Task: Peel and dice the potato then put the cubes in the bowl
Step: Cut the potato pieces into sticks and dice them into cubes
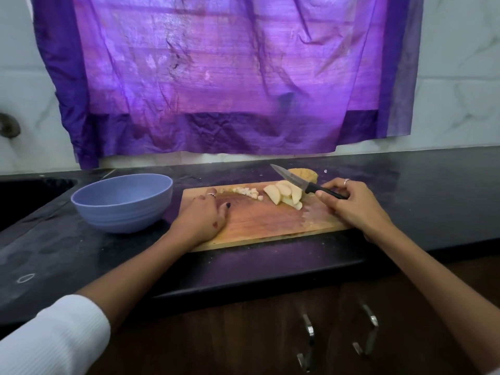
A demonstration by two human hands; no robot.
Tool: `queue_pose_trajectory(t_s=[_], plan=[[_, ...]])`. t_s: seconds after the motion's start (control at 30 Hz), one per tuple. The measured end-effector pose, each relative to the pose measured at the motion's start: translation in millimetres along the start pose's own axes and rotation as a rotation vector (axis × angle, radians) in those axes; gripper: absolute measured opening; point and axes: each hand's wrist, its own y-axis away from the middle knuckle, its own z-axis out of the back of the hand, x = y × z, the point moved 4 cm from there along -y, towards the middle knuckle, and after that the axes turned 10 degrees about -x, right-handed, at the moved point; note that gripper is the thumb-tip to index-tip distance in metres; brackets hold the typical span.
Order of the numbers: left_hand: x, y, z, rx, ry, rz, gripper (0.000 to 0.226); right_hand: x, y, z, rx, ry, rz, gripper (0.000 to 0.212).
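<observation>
A wrinkled purple cloth [216,77] with darker borders hangs over the white marble-patterned wall tiles [460,63], light glowing through its middle. Below runs a black stone countertop [419,190], dusty and speckled with crumbs. A dark sink basin [29,196] is sunk into it at the far left. Under the counter's edge sit dark brown wooden cabinet doors [243,342] with two angled metal handles [308,328].

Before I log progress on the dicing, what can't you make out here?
Head view only:
- Inside of the bowl: its near wall hides it, so cubes there can't be counted.
- Yellowish piece behind the cutting board: partly hidden by the knife and slices.
- Small cubes: too small to count.
</observation>
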Motion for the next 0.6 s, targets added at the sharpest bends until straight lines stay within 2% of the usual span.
queue_pose_trajectory(t_s=[0.37, 0.6], plan=[[5.6, 31.1, 8.6, 0.029, -0.04, -0.024, 0.059, 16.9, 35.4, 17.0, 0.009, 0.029, 0.018, 0.017], [4.4, 71.0, 30.5, 0.056, -0.014, -0.043, 0.057, 34.2, 77.8, 36.2, -0.027, 0.023, 0.039, 0.01]])
